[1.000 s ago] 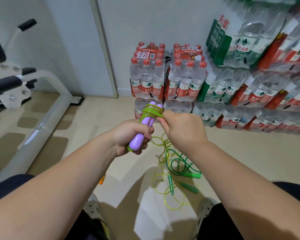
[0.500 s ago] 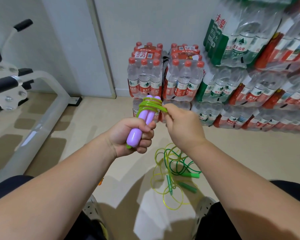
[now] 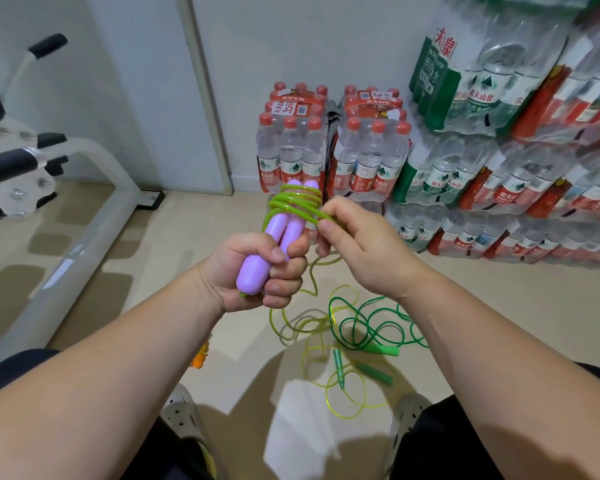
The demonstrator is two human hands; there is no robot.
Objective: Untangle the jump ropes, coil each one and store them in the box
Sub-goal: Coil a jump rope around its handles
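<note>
My left hand (image 3: pixel 257 271) grips two purple jump-rope handles (image 3: pixel 274 244) held side by side, upright. A yellow-green cord (image 3: pixel 291 200) is wound in several turns round their upper ends. My right hand (image 3: pixel 357 244) pinches that cord just right of the handles, and the loose end trails down to the floor. On the floor between my feet lies a dark green rope (image 3: pixel 368 323) with green handles (image 3: pixel 378 370), tangled with loops of the yellow-green cord (image 3: pixel 329 393). No box is in view.
Shrink-wrapped packs of water bottles (image 3: pixel 329 150) stand stacked against the wall ahead and to the right. A white exercise machine frame (image 3: pixel 80 220) slants across the left floor. A small orange object (image 3: pixel 201 358) peeks out under my left forearm. My shoes (image 3: pixel 406 417) flank the floor ropes.
Both hands have stayed in front of me while my right hand keeps winding the cord round the purple handles. The slack on the floor has shifted slightly.
</note>
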